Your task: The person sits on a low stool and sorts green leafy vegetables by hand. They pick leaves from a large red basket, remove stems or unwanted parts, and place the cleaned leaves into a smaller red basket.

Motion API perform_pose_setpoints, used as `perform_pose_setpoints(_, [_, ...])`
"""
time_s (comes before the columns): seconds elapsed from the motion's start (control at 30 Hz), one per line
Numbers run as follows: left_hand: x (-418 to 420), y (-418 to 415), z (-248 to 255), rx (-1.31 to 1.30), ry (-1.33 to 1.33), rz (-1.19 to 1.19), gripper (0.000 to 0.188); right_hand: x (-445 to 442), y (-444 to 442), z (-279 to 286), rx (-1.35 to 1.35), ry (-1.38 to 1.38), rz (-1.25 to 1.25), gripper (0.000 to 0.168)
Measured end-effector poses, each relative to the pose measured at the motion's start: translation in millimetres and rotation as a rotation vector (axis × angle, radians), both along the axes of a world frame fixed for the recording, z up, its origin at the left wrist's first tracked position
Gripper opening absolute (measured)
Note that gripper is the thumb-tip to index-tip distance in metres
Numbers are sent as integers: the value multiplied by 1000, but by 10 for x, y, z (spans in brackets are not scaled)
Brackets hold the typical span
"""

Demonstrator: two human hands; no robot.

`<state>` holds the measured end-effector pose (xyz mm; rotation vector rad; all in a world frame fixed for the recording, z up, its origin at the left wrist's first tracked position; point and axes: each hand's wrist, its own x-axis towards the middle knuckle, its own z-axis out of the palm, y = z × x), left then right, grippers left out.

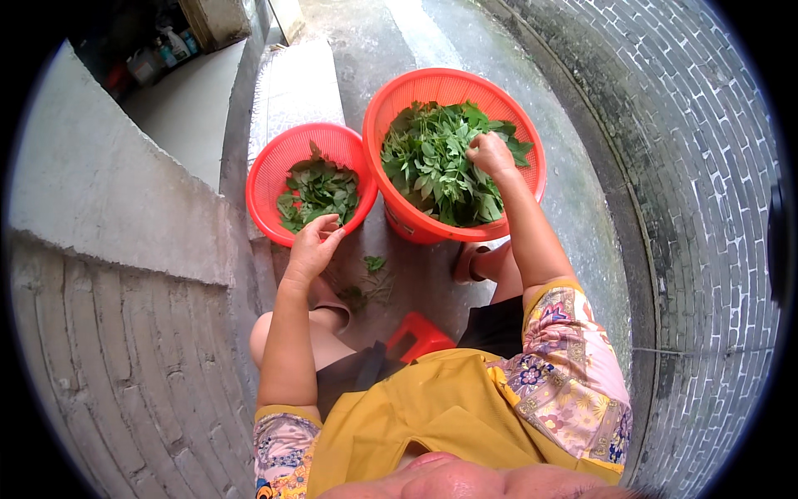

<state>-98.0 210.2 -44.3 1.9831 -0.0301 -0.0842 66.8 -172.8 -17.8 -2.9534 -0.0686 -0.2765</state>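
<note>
Two red plastic baskets stand side by side before me, rims close together. The larger basket (389, 187), on the right, holds a big heap of leafy green stems (449, 150). Over the right part of that heap is my right hand (492, 153), fingers curled; whether they pinch a stem is not clear. The smaller basket (265, 206), on the left, holds a lower pile of green leaves (321, 190). At its near rim, my left hand (317, 243) has its thumb and fingers curved, with a bit of dark green by the fingertips; its hold is unclear.
Loose leaves (374, 263) and bare stems (377, 290) lie on the concrete floor between my feet. A red plastic stool (418, 337) shows beneath me. A rough wall (124, 187) rises on the left, a brick wall (698, 187) on the right. Bottles (168, 53) stand at the upper left.
</note>
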Motion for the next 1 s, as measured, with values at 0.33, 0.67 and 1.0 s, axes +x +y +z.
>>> perform_pose_setpoints(0.33, [-9,84,235,-559,8,240,18,-436,1131,579,2017,404,124,9])
perform_pose_setpoints(0.67, [-27,340,210,-852,150,373,9,-929,2780,-32,1946,910,261,11])
perform_pose_setpoints(1.0, [-103,755,14,-551,57,631,6,-400,3306,-430,2006,1226,42,12])
